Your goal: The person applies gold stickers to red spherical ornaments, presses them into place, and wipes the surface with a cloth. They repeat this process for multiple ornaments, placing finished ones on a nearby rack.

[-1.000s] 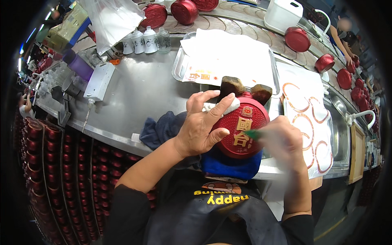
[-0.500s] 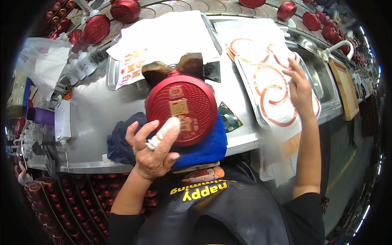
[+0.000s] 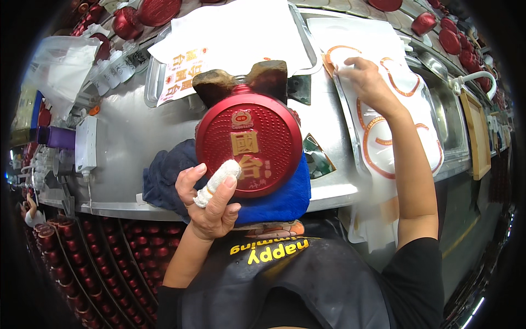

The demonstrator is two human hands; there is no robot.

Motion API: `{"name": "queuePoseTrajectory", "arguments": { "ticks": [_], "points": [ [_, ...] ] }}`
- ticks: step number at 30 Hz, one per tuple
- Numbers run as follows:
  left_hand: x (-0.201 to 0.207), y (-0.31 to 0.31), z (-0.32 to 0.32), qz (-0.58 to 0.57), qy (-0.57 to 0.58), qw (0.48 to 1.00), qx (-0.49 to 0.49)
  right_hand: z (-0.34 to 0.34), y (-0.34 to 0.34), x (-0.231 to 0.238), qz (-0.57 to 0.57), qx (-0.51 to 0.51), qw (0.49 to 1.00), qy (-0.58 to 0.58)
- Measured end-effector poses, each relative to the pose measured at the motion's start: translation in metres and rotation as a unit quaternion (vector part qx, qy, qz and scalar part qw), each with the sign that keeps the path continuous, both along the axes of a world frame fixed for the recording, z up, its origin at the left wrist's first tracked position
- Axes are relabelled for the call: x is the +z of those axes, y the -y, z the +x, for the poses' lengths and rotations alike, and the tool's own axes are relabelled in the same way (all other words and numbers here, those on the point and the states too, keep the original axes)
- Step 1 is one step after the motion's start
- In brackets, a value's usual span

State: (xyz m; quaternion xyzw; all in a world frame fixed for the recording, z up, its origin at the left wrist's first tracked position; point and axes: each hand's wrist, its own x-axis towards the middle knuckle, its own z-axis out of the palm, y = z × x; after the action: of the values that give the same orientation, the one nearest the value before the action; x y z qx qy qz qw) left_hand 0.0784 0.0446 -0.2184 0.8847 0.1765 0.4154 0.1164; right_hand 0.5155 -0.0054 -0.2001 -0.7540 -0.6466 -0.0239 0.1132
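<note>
A round, flat red bottle [image 3: 219, 131] with gold lettering and a dotted face lies on a blue towel [image 3: 279, 204], its neck between two dark, worn support blocks [image 3: 268, 79]. My left hand [image 3: 211, 200] is at its lower left edge, fingers apart. A white wrapping [image 3: 219, 181] covers one finger, whose tip is over the bottle's face. My right hand [image 3: 364, 82] is over the sheet of orange curved strips [image 3: 378, 148], at the far left strip. Its fingers are drawn together; what is between the fingertips cannot be made out.
A second tray [image 3: 154, 88] with printed decals and white paper [image 3: 230, 33] stands behind the bottle. A dark blue cloth [image 3: 172, 175] lies to its left, a dark green piece [image 3: 318, 156] to its right. A sink [image 3: 449, 120] and wooden frame [image 3: 475, 137] are farther right.
My right hand has moved left across the sheet, and its spread fingers have drawn together. My left hand stays by the bottle. The whole view has shifted slightly.
</note>
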Motion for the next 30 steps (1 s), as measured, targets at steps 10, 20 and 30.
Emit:
{"name": "queuePoseTrajectory", "arguments": {
  "ticks": [10, 20, 30],
  "points": [
    [-0.006, 0.003, -0.001, -0.024, 0.013, 1.0, -0.003, 0.012, -0.036, 0.003, -0.028, 0.061, 0.987, 0.149],
    [0.057, -0.007, 0.017, -0.02, -0.014, 0.999, -0.035, 0.007, -0.004, 0.065, 0.103, 0.075, 0.99, 0.06],
    [0.133, -0.008, 0.167, -0.212, 0.034, 0.963, -0.163, -0.079, 0.047, 0.174, 0.219, 0.158, 0.962, 0.049]
  ]
}}
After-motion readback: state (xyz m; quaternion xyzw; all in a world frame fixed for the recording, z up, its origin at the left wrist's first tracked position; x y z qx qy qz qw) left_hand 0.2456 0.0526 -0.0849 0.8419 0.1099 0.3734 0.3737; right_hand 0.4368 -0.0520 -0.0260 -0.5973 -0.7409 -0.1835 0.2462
